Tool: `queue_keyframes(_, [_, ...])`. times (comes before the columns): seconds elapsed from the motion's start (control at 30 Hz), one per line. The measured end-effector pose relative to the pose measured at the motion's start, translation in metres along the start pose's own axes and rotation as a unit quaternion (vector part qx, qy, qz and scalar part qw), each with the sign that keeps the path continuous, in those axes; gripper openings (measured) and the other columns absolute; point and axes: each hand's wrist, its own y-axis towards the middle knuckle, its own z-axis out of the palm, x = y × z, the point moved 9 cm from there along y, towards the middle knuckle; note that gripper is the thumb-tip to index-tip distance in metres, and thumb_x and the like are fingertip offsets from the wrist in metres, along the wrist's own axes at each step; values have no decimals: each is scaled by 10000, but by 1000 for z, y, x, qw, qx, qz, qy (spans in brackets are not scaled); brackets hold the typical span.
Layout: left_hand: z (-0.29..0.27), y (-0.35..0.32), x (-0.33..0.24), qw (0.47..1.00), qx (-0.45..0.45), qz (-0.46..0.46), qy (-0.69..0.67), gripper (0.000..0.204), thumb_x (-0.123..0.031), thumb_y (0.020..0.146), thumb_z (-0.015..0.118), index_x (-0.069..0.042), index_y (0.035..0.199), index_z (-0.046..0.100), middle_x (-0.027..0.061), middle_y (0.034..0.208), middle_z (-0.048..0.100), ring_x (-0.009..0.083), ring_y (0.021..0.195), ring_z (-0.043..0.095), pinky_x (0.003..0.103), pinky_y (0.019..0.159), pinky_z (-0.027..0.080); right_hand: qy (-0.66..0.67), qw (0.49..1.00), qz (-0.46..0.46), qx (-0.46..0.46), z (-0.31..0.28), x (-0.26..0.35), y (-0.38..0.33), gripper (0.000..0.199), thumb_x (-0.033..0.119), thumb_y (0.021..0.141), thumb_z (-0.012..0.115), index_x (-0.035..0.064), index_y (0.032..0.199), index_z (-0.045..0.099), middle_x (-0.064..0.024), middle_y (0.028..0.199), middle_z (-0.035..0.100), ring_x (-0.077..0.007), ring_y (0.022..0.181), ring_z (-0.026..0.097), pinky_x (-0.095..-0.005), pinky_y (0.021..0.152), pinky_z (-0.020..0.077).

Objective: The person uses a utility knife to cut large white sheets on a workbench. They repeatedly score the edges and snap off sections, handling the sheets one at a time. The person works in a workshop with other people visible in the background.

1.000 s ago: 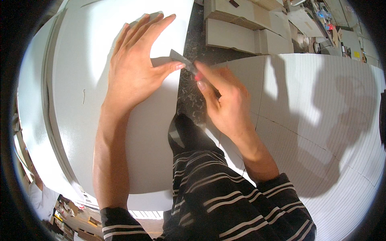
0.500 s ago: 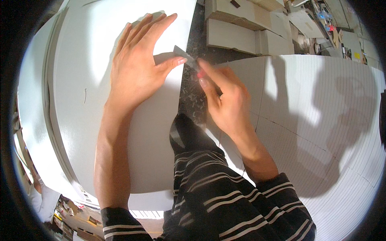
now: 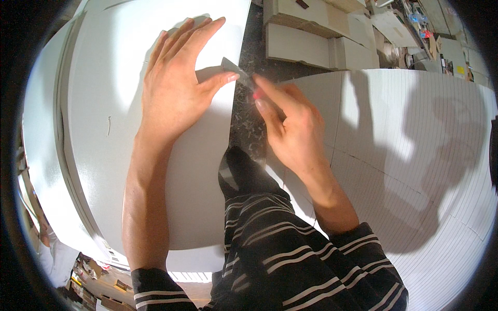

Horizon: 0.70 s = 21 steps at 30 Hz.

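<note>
Pressing the white board (image 3: 155, 171), left hand (image 3: 176, 88) lies flat; right hand (image 3: 290, 129) pinches a blade (image 3: 236, 70).

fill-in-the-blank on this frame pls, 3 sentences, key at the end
1. The left hand lies ____ on the white board, fingers spread.
2. The right hand pinches a small grey blade at the board's ____ edge.
3. The sleeves carry a ____ pattern.

Missing words: flat; right; striped
</note>
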Motion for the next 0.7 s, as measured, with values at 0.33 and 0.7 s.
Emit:
queue_keyframes(0.33, [2,0,5,1000,-3,-7,16,785,-461,781,862,-228,1480,593,86,1451,640,272,1425,534,522,1254,326,15,1000,-1,-22,2,1,3,384,123,910,758,94,1291,719,-109,943,692,-294,811,693,-427,697,531])
queue_keyframes(0.7, [-1,4,4,1000,-23,1,-17,777,-432,761,886,-187,1447,618,136,1381,673,318,1349,595,527,1217,365,-6,1000,16,-19,2,0,8,384,140,907,769,113,1287,725,-122,941,692,-297,785,693,-424,668,532])
